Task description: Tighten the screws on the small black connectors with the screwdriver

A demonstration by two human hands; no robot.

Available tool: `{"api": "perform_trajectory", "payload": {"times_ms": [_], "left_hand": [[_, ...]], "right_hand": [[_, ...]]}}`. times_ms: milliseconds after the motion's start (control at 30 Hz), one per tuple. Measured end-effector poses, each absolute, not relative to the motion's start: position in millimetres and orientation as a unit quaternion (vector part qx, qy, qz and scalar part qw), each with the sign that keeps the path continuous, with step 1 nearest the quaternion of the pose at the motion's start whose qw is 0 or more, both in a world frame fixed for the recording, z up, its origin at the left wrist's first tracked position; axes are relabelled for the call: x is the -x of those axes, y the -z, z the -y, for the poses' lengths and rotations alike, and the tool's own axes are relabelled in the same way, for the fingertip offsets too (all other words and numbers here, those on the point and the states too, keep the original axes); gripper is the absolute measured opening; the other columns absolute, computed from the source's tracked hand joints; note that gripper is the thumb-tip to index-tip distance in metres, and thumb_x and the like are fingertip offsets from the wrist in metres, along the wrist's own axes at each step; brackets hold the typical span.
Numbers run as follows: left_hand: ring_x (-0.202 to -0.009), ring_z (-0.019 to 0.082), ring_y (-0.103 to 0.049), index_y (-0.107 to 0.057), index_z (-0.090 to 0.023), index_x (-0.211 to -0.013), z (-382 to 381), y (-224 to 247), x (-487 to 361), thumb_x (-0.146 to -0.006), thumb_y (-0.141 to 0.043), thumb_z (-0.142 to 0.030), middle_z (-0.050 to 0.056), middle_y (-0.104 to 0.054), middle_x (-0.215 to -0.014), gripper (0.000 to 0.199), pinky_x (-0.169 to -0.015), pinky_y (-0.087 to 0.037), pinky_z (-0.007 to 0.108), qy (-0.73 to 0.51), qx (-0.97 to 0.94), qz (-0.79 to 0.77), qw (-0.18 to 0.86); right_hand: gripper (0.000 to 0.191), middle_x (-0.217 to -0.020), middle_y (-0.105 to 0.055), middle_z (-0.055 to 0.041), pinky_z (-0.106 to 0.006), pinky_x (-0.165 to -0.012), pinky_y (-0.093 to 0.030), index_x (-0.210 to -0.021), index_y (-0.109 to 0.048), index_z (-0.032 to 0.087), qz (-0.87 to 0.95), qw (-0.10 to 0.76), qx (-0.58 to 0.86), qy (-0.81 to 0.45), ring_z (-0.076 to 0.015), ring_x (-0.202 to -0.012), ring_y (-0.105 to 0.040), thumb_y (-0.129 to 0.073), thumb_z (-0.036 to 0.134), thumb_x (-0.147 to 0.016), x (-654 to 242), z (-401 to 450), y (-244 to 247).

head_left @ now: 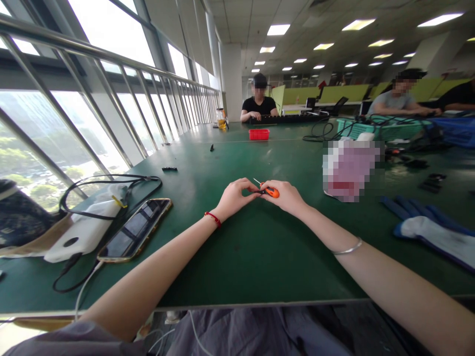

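My right hand (287, 194) is closed around a small orange-handled screwdriver (273, 192). Its thin metal shaft points up and to the left, past my fingers. My left hand (235, 196) pinches a small black piece (261, 192) between thumb and fingertips. The fingertips of both hands meet at this piece, just above the green table (237, 257). The piece is mostly covered by my fingers, and its exact kind cannot be made out.
To the left lie a phone (137, 230) with a cable, a white power bank-like case (83, 230) and a black cable loop. A blue-and-white glove (434, 230) rests at right. Farther back are a red tray (259, 134), a green basket (386, 129) and two seated people.
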State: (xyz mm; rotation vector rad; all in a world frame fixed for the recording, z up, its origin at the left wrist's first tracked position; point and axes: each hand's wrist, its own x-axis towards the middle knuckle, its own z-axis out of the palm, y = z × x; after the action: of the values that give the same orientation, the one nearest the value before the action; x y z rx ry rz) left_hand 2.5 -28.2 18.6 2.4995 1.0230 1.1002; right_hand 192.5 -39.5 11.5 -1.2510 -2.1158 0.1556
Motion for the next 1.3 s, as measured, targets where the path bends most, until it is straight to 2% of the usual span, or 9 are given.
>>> {"api": "perform_trajectory", "payload": {"times_ms": [333,500,700,967,1300], "left_hand": [[-0.070,0.013,-0.059,-0.066,-0.014,-0.069,26.3,-17.2,-4.0,-0.072,-0.065,-0.029,0.003,-0.064,-0.075,0.016,-0.070,-0.047,0.025,-0.391,-0.826,-0.352,0.203],[-0.071,0.013,-0.059,-0.067,-0.014,-0.071,25.9,-14.7,-4.5,-0.074,-0.063,-0.029,0.003,-0.065,-0.076,0.015,-0.070,-0.048,0.025,-0.379,-0.831,-0.355,0.197],[-0.074,0.013,-0.059,-0.067,-0.016,-0.084,31.2,-16.8,-5.8,-0.079,-0.059,-0.027,0.002,-0.066,-0.083,0.014,-0.071,-0.046,0.024,-0.353,-0.859,-0.356,0.101],[-0.082,0.016,-0.056,-0.064,-0.017,-0.095,33.4,-20.3,-4.5,-0.090,-0.042,-0.027,0.006,-0.063,-0.089,0.024,-0.073,-0.043,0.028,-0.259,-0.904,-0.314,-0.128],[-0.078,0.016,-0.054,-0.062,-0.015,-0.092,35.5,-23.8,-3.4,-0.088,-0.044,-0.026,0.006,-0.062,-0.085,0.022,-0.072,-0.041,0.029,-0.223,-0.902,-0.298,-0.218]], "right_hand": [[0.013,-0.094,-0.066,0.0008,-0.025,-0.061,-0.040,-0.087,-0.062,0.026,0.833,0.289,0.471,-0.035,-0.0165,-0.078,-0.060,-0.058,0.035,-0.078,-193.7,40.1,-14.5],[0.014,-0.091,-0.066,0.0010,-0.024,-0.057,-0.037,-0.090,-0.063,0.026,0.841,0.265,0.472,-0.015,-0.0160,-0.075,-0.059,-0.059,0.032,-0.078,-194.8,40.7,-15.3],[0.014,-0.094,-0.067,0.0012,-0.024,-0.056,-0.037,-0.090,-0.063,0.027,0.835,0.265,0.481,-0.011,-0.0172,-0.078,-0.061,-0.059,0.032,-0.077,-195.0,40.4,-14.6],[0.014,-0.092,-0.068,0.0017,-0.024,-0.058,-0.038,-0.087,-0.062,0.027,0.815,0.282,0.505,-0.026,-0.0184,-0.079,-0.062,-0.058,0.035,-0.076,-191.2,43.8,-16.2],[0.015,-0.084,-0.068,0.0027,-0.024,-0.057,-0.038,-0.083,-0.062,0.027,0.806,0.295,0.513,-0.025,-0.0175,-0.074,-0.061,-0.056,0.038,-0.076,-188.5,46.1,-17.2]]}}
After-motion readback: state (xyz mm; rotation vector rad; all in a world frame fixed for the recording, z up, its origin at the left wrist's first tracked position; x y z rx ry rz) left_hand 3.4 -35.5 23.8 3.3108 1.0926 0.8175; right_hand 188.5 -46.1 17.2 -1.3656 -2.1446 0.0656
